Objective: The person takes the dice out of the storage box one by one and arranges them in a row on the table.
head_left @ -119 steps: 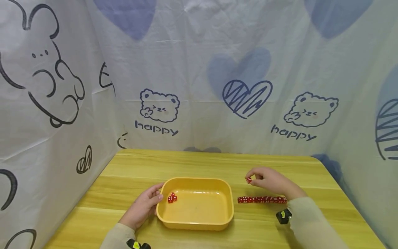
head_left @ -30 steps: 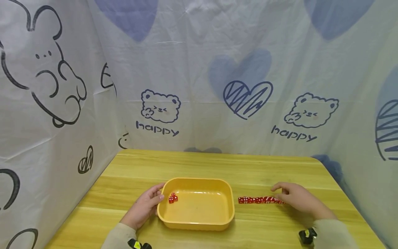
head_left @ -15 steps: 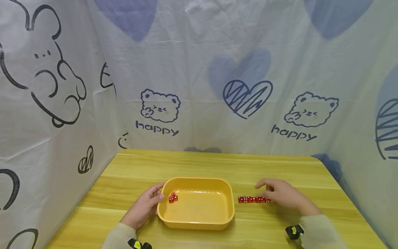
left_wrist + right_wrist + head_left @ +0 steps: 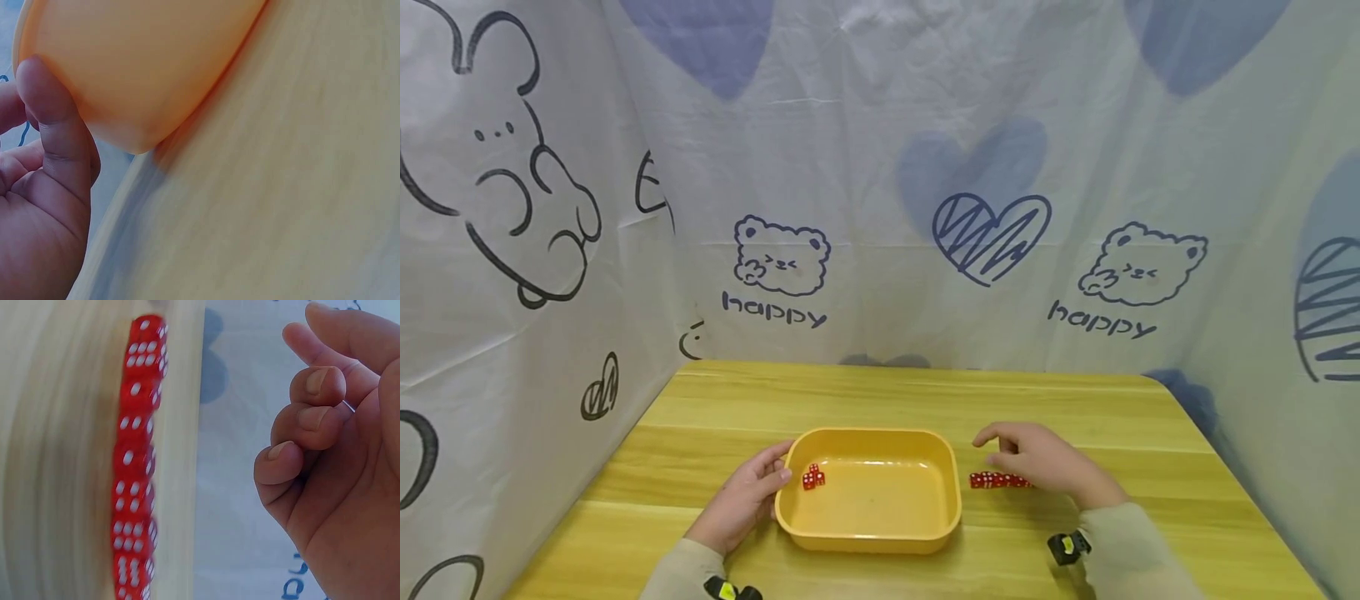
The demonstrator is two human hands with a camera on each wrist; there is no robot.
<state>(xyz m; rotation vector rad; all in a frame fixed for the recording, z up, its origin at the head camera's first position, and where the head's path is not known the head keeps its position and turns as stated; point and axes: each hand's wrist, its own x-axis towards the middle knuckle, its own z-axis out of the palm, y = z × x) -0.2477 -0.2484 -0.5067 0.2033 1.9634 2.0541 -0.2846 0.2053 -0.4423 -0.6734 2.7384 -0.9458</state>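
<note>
My left hand (image 4: 742,500) grips the left rim of a yellow plastic tub (image 4: 880,546), thumb at the rim and fingers around the outside. In the left wrist view the thumb (image 4: 53,106) presses against the tub wall (image 4: 144,75). Inside the tub, a few red dice (image 4: 813,477) with white pips sit together by the left wall. My right hand (image 4: 1037,458) is over a straight row of red dice (image 4: 996,480), hiding its right part. Nothing is between its thumb and index finger; the other fingers are curled loosely, as the right wrist view shows beside the dice row (image 4: 134,456).
Everything stands on a yellow wood-grain table (image 4: 850,392). White curtains (image 4: 865,167) with printed hearts and bears hang behind it and on both sides. A black wrist camera (image 4: 1067,547) is strapped at the right sleeve.
Four seconds ago my right hand pinched a die behind the row; its fingers are now bare. Over the last second it has slid left along the row. The left hand stays on the tub.
</note>
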